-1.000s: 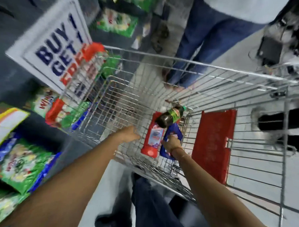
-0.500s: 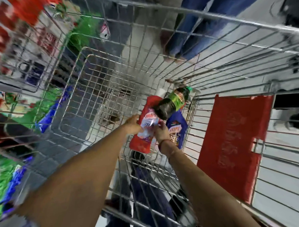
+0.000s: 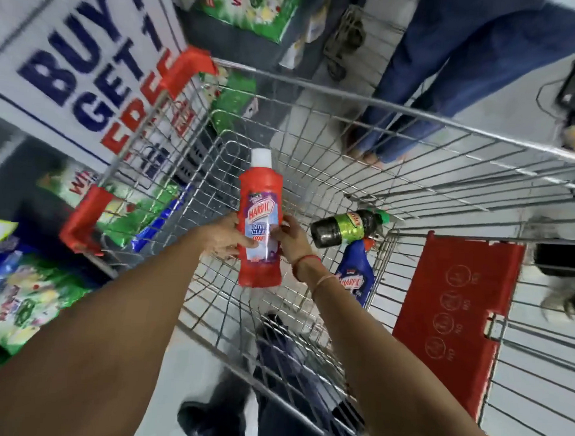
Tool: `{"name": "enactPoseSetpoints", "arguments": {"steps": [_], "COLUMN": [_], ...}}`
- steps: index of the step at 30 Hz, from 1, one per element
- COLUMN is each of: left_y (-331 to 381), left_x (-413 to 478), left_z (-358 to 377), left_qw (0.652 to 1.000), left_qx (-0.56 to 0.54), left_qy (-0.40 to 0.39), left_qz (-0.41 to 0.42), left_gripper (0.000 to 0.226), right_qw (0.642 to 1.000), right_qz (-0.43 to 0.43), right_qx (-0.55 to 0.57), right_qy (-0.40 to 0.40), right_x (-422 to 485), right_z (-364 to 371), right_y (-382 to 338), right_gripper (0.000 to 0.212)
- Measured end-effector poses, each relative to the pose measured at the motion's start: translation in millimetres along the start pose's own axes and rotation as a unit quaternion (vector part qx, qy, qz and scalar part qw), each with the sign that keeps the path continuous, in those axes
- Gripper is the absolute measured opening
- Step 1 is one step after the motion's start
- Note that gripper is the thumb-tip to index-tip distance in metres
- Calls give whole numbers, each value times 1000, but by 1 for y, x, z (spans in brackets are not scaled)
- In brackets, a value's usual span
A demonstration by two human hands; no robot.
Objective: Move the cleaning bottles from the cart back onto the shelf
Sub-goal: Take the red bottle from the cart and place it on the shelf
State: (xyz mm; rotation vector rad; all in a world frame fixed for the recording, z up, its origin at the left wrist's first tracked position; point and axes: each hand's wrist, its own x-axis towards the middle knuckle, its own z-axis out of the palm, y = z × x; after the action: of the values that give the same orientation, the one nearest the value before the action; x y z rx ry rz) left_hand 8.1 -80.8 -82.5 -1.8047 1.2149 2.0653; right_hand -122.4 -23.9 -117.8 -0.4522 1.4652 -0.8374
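Both hands (image 3: pixel 226 236), red bottle (image 3: pixel 260 249) cap-up

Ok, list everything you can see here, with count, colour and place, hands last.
red bottle: one, red with white cap, held above the cart
dark bottle: one, dark with green label, lying in the cart
blue bottle: one, blue, cart corner
cart: one, silver wire, red corners
red flap: one, cart's right
detergent bags: several, green, shelf at left
sign: one, white
bystander's legs: blue jeans, beyond cart
left hand; right hand: both gripping the red bottle
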Motion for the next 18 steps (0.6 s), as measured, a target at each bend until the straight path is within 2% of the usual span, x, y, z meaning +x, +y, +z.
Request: {"name": "enactPoseSetpoints", "arguments": {"steps": [7, 9, 13, 18], "left_y": [16, 12, -7, -50], "left_x": [-100, -136, -206, -283], "left_z": [-18, -25, -39, -63], "left_qw": [982, 969, 934, 888], "left_qx": [-95, -103, -121, -157], "left_qy": [56, 83, 111, 207], "left_qz": [152, 210, 318, 380], "left_gripper": [49, 43, 60, 55], "right_qw": [987, 979, 957, 923], "right_qz": [-148, -191, -268, -346], "right_qx": [-27, -27, -31, -53], "right_qy": [-51, -69, -106, -159], "right_x": [-65, -89, -148, -212], "right_z": [17, 28, 67, 128], "right_y": [-64, -80, -111, -125], "right_gripper": [36, 35, 28, 30]}}
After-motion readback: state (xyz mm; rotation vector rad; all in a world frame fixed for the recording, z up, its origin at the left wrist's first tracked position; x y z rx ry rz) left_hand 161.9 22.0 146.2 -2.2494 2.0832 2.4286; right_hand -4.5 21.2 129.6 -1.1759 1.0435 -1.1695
